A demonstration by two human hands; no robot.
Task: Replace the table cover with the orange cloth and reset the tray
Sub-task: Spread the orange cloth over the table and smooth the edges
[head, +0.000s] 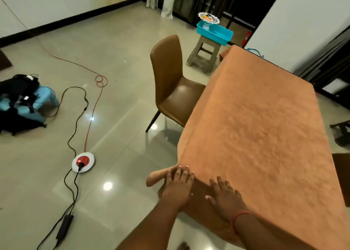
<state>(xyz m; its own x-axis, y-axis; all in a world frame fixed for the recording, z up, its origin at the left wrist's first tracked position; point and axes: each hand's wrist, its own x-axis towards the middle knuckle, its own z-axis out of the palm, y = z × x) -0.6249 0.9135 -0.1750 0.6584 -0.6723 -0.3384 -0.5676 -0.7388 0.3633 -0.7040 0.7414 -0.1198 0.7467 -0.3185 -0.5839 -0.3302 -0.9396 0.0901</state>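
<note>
You look down from head height, close over the near corner of the orange textured cloth (pixel 255 132), facing along its length.

Both forearms were bare, without sleeves — the right wrist wore one thin red thread band (pixel 239 218).

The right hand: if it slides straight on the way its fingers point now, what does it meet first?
The right hand lies flat on the orange cloth, fingers pointing up onto the table top. Going on, it would likely meet only more cloth; that stretch looks free of other things, though depth is hard to judge.
</note>
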